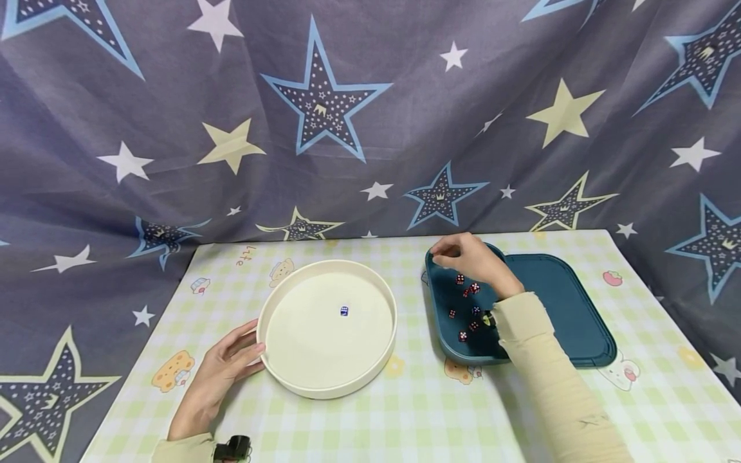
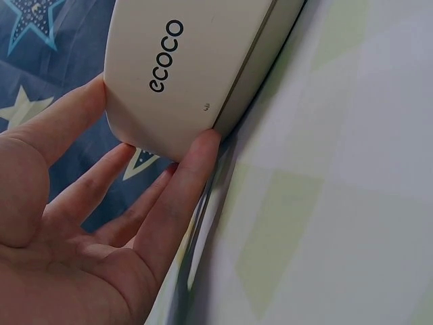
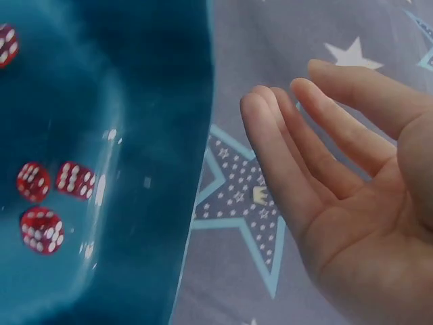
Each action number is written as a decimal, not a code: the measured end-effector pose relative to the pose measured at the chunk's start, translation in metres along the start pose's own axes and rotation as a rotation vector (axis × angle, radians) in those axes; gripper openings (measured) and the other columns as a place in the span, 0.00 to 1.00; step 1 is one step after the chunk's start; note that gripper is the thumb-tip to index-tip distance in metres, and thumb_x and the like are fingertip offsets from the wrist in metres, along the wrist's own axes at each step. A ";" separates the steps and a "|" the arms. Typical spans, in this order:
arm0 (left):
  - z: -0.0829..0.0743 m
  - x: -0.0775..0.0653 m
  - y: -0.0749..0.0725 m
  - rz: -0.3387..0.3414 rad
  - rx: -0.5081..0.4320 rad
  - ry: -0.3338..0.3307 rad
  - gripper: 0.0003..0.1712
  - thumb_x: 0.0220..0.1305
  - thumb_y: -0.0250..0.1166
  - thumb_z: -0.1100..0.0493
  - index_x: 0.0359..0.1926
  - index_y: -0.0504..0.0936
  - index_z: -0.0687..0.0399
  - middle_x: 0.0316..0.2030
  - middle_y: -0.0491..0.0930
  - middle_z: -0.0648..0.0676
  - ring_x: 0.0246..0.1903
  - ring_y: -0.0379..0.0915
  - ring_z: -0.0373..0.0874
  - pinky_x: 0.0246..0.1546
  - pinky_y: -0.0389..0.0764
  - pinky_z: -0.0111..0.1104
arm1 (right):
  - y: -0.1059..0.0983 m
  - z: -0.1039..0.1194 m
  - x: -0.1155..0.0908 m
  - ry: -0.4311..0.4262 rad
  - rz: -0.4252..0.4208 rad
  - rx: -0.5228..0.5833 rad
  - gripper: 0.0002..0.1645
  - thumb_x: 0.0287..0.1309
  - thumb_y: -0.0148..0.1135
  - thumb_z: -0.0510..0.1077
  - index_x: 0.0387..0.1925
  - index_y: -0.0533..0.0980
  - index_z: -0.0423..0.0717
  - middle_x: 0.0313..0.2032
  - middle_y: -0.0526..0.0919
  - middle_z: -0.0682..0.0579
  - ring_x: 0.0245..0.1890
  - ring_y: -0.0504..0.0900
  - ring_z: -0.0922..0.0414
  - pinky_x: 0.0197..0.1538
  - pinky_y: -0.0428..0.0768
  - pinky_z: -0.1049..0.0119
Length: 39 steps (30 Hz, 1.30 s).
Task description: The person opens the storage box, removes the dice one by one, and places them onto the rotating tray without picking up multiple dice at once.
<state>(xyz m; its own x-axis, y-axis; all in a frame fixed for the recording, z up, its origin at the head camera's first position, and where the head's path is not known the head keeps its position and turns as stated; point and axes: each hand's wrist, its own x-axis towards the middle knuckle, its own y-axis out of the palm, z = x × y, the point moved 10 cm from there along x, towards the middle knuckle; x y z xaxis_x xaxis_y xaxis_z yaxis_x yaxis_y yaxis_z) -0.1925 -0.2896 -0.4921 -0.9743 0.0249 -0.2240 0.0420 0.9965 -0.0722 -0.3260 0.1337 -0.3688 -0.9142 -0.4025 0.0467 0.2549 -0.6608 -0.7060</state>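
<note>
L grip [image 1: 231,360] spread, touching side of rd cream tray [image 1: 324,360], lbl "ecoco", 1 blue die [image 1: 344,311] inside; R grip [image 1: 475,259] spread nr teal tray's [image 1: 448,296] far rim, red dice [image 1: 462,335] inside. Worktop [image 1: 324,431] cloth reads "life".

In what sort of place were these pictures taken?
Probably an indoor spot set up for filming: a star-printed curtain hangs behind a checked tablecloth, and on it a blue tray holds dice.

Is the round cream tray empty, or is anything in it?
Not empty: the head view shows one blue die lying inside the round cream tray.
</note>
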 end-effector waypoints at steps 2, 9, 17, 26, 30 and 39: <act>0.000 0.000 0.000 0.003 0.000 0.003 0.39 0.68 0.66 0.57 0.75 0.60 0.55 0.62 0.71 0.53 0.51 0.80 0.35 0.51 0.86 0.35 | -0.001 -0.006 -0.001 0.005 0.000 -0.001 0.15 0.66 0.63 0.39 0.51 0.81 0.34 0.44 0.85 0.41 0.42 0.83 0.49 0.47 0.86 0.54; 0.000 0.000 0.000 0.004 -0.001 0.003 0.39 0.68 0.66 0.57 0.75 0.60 0.54 0.61 0.71 0.52 0.51 0.80 0.35 0.51 0.86 0.35 | -0.004 -0.025 -0.003 0.035 0.004 0.001 0.15 0.66 0.62 0.38 0.52 0.80 0.34 0.46 0.84 0.40 0.42 0.83 0.49 0.47 0.86 0.56; 0.001 0.000 0.000 0.006 -0.007 0.004 0.39 0.68 0.66 0.57 0.75 0.60 0.54 0.61 0.72 0.52 0.51 0.80 0.36 0.51 0.86 0.35 | -0.005 -0.042 -0.003 0.063 -0.005 0.031 0.14 0.66 0.62 0.35 0.49 0.80 0.30 0.44 0.85 0.37 0.40 0.83 0.48 0.43 0.86 0.61; 0.000 0.000 0.000 0.008 -0.005 0.031 0.38 0.68 0.65 0.58 0.75 0.60 0.56 0.62 0.71 0.55 0.52 0.80 0.37 0.52 0.86 0.35 | -0.002 -0.055 -0.006 0.098 0.013 0.033 0.14 0.66 0.61 0.36 0.49 0.80 0.29 0.43 0.85 0.37 0.42 0.84 0.43 0.42 0.86 0.61; 0.000 0.000 0.000 0.006 -0.001 0.027 0.38 0.68 0.65 0.58 0.75 0.60 0.56 0.62 0.71 0.56 0.52 0.80 0.36 0.52 0.86 0.35 | -0.001 -0.060 -0.006 0.111 0.015 0.046 0.15 0.67 0.61 0.36 0.49 0.80 0.29 0.43 0.85 0.36 0.42 0.84 0.41 0.45 0.87 0.53; 0.001 0.000 0.000 0.004 0.001 0.008 0.38 0.68 0.66 0.57 0.75 0.60 0.54 0.63 0.70 0.56 0.52 0.80 0.37 0.52 0.86 0.35 | 0.000 -0.071 -0.007 0.135 0.022 0.025 0.15 0.66 0.61 0.36 0.49 0.79 0.28 0.42 0.85 0.35 0.39 0.86 0.42 0.45 0.87 0.53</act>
<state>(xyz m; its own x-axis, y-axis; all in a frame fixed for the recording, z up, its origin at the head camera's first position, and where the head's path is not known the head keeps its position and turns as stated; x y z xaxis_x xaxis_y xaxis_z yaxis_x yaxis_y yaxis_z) -0.1921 -0.2896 -0.4933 -0.9759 0.0300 -0.2163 0.0466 0.9963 -0.0723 -0.3419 0.1820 -0.4193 -0.9418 -0.3298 -0.0652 0.2819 -0.6691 -0.6876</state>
